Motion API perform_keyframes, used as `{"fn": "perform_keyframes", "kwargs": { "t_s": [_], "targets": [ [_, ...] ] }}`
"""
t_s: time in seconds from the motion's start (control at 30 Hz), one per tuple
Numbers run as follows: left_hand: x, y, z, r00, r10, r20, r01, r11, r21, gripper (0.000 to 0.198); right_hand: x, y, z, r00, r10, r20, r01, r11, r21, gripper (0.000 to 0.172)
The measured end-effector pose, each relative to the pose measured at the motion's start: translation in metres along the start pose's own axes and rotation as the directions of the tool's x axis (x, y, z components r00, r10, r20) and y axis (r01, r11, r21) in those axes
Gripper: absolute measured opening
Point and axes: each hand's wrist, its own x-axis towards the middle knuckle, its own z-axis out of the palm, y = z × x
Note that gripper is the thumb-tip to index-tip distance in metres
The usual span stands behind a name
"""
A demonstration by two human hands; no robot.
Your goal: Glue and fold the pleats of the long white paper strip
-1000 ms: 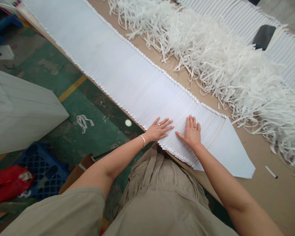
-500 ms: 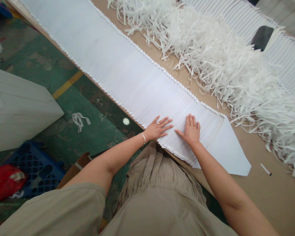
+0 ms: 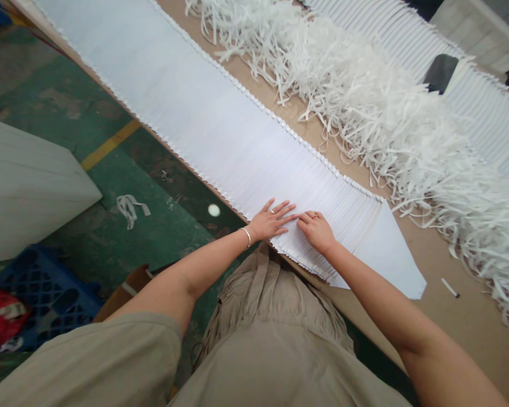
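Note:
A long row of overlapping white sheets [image 3: 220, 118] runs diagonally along the table, fanned out so that their edges show as fine lines toward the right. At its right end one sheet [image 3: 390, 254] lies with a wide, pointed face exposed. My left hand [image 3: 274, 220] rests flat on the row near its front edge, fingers spread. Close beside it, my right hand [image 3: 317, 230] has its fingers curled and pinched together on the sheets. What, if anything, is between those fingertips cannot be made out.
Behind the row lies a heap of white strips [image 3: 343, 96] on the brown tabletop [image 3: 462, 322]. More fanned white sheets [image 3: 377, 34] lie beyond, near a dark grey object [image 3: 441, 73]. A blue plastic crate [image 3: 46, 299] and a white block-like object [image 3: 29, 192] stand on the green floor.
My right hand has gone from lying flat with fingers stretched to a pinch, shifting slightly left and nearer my left hand. My left hand stays in place. The view has shifted slightly.

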Motion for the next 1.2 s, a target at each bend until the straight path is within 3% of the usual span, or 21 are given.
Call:
{"fn": "perform_keyframes", "kwargs": {
  "t_s": [0.37, 0.77, 0.87, 0.93, 1.07, 1.13, 1.2],
  "targets": [
    [0.002, 0.001, -0.002, 1.0, -0.004, 0.01, 0.004, 1.0, -0.022, 0.063, 0.027, 0.003, -0.013, 0.977, -0.181, 0.117, 0.188, 0.981, -0.054, 0.029],
    [0.002, 0.002, -0.005, 0.998, -0.029, 0.055, 0.031, 0.999, -0.044, 0.061, 0.022, 0.009, -0.006, 0.995, -0.053, 0.08, 0.057, 0.997, -0.048, 0.032],
    [0.002, 0.003, -0.006, 1.0, -0.016, 0.026, 0.018, 0.999, -0.051, 0.061, 0.014, 0.009, -0.003, 0.999, 0.024, 0.038, -0.022, 0.999, -0.039, 0.03],
    [0.001, 0.004, -0.006, 1.0, -0.01, -0.003, 0.01, 0.998, -0.058, 0.061, 0.004, 0.006, 0.002, 0.986, 0.165, -0.036, -0.165, 0.986, -0.019, 0.034],
    [0.0, 0.006, -0.007, 1.0, -0.019, -0.005, 0.018, 0.998, -0.064, 0.066, -0.014, -0.005, 0.021, 0.868, 0.465, -0.175, -0.464, 0.884, 0.053, 0.079],
    [-0.001, 0.007, -0.007, 1.0, -0.022, 0.008, 0.022, 0.997, -0.068, 0.068, -0.018, -0.009, 0.032, 0.845, 0.511, -0.158, -0.509, 0.859, 0.061, 0.095],
    [-0.001, 0.006, -0.008, 1.0, -0.019, 0.014, 0.02, 0.997, -0.073, 0.069, -0.018, -0.01, 0.039, 0.843, 0.523, -0.125, -0.518, 0.853, 0.073, 0.099]
  ]
}}
